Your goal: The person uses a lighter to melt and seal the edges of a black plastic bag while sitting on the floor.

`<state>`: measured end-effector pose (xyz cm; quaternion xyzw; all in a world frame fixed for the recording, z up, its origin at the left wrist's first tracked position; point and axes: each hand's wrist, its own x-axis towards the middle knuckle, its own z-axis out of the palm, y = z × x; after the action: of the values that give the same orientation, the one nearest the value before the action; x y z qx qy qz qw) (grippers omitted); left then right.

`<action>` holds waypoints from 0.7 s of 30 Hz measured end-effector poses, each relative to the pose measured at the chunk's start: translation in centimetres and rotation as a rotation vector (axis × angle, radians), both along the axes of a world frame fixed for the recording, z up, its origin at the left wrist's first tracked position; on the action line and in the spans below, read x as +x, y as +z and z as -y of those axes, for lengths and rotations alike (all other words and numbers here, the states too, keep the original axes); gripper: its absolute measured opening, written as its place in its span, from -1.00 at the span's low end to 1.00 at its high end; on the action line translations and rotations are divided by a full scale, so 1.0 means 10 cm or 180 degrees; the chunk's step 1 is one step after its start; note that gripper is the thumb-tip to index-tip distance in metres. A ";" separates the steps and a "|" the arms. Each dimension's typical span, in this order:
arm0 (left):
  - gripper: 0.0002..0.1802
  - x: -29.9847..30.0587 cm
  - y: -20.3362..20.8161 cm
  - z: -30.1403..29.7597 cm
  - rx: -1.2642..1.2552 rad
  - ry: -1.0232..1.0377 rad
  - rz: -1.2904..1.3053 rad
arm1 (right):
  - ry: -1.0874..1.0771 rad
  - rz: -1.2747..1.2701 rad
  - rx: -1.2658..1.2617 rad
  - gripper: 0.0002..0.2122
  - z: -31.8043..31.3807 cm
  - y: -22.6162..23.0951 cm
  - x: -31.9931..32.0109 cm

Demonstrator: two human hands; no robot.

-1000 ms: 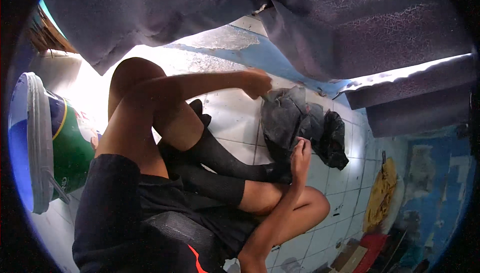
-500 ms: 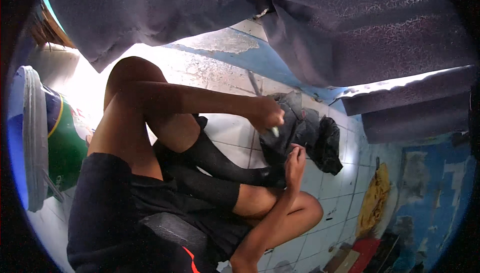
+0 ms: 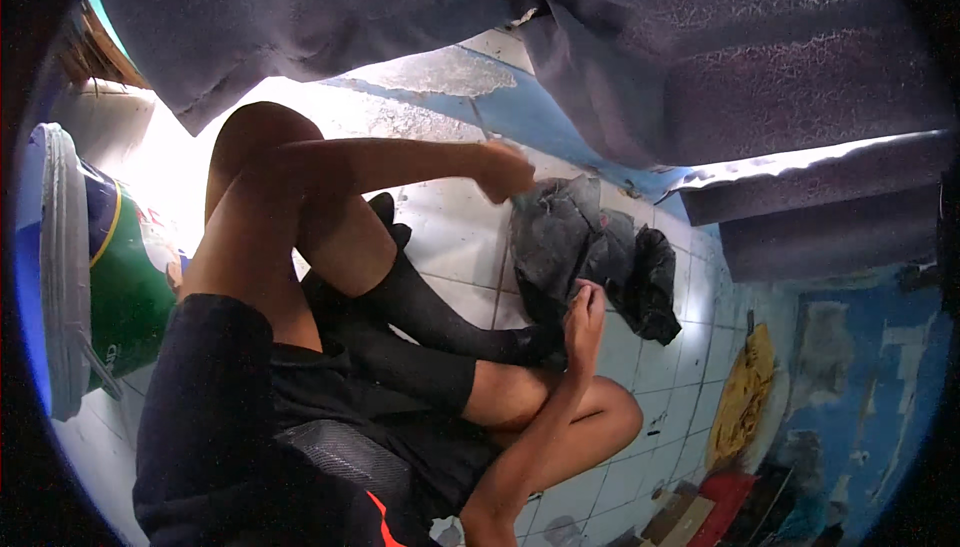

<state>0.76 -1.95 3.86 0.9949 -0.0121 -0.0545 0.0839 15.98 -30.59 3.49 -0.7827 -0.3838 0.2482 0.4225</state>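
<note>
Below the left hand (image 3: 506,172) and right hand (image 3: 584,315), we note a pale tiled floor (image 3: 455,232), dark-jointed; to their right, a blue wall (image 3: 855,397), paint flaking. The dark sheet (image 3: 560,237), crumpled and irregular, lies right of the left hand, ahead of the right. The left is curled, blurred; the right's fingers bunch at the sheet's edge. Whether either grips, we cannot tell.

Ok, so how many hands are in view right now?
2: the left hand by the upper-left edge of the crumpled black material, and the right hand at its lower edge. No others show.
</note>
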 end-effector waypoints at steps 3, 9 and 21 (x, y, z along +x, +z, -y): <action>-0.74 0.15 0.02 0.49 -0.0223 -0.0299 0.0563 | -0.0122 0.0256 -0.0055 -0.72 0.09 -0.09 0.18; -0.81 -0.24 -0.50 -0.43 -0.0327 0.0154 0.0656 | 0.0065 -0.0101 -0.0067 -0.67 -0.20 0.04 -0.14; -0.76 0.07 -0.10 0.11 0.0043 -0.0241 -0.0158 | -0.0127 -0.0205 0.0078 -0.73 0.11 -0.07 0.18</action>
<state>1.47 -3.02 2.89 0.9926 -0.0472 -0.0824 0.0753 17.80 -31.72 2.82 -0.7766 -0.3574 0.2600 0.4490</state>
